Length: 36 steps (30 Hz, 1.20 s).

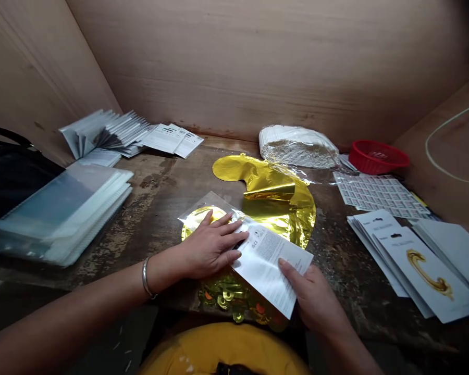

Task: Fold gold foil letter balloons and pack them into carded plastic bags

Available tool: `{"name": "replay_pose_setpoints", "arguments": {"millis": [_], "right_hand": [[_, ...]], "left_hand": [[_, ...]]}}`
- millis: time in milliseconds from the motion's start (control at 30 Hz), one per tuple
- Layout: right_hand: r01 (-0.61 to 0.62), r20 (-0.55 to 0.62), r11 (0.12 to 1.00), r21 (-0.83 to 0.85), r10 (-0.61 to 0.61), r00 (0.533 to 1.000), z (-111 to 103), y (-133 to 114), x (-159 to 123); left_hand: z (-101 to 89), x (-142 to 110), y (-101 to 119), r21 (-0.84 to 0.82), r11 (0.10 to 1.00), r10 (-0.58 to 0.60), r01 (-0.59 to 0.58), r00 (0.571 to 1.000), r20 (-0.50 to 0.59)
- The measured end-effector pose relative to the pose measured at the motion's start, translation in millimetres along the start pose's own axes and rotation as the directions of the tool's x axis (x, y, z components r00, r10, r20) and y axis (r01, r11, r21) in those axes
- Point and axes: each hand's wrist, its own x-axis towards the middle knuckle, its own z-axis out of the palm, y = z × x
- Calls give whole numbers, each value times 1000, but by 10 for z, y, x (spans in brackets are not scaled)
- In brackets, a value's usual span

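Observation:
My left hand (pixel 211 245) lies flat with fingers spread on a clear plastic sleeve (pixel 203 205) that holds a folded gold foil balloon. My right hand (pixel 316 299) grips the lower right edge of a white printed card (pixel 268 263), its thumb on top; the card's upper end lies at the sleeve, under my left fingertips. Behind them a larger gold foil balloon (pixel 273 195) lies partly folded on the worn table (pixel 160 182). More gold foil (pixel 234 302) shows at the table's front edge below the card.
A stack of clear sleeves (pixel 62 211) lies at the left, folded leaflets (pixel 109 133) at the back left. A wrapped white bundle (pixel 297 146) and red basket (pixel 377 156) stand at the back. A label sheet (pixel 379 195) and white header cards (pixel 414 260) lie at the right. Wooden walls enclose the table.

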Motion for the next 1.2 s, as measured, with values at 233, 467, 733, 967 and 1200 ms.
{"name": "replay_pose_setpoints", "arguments": {"millis": [233,467,733,967,1200], "right_hand": [[25,-133,962,272,12,991,34,-105,-44],[94,-139,993,78,-82,987,104,-84,-11],[119,-209,989,92,-97,973,254,-50,-5],[57,-209,961,271,1,978,333,-99,-10],[48,-218,959,279,14,976,340,-93,-15]], "left_hand": [[-114,-170,337,-852,509,-813,124,394,-428],[125,-21,673,-986,-99,-674,-132,738,-31],[126,-15,795,-967,11,-681,-255,706,-193],[100,0,764,-943,-56,-652,-328,728,-214],[178,2,680,-968,-58,-721,-242,681,-127]]}}
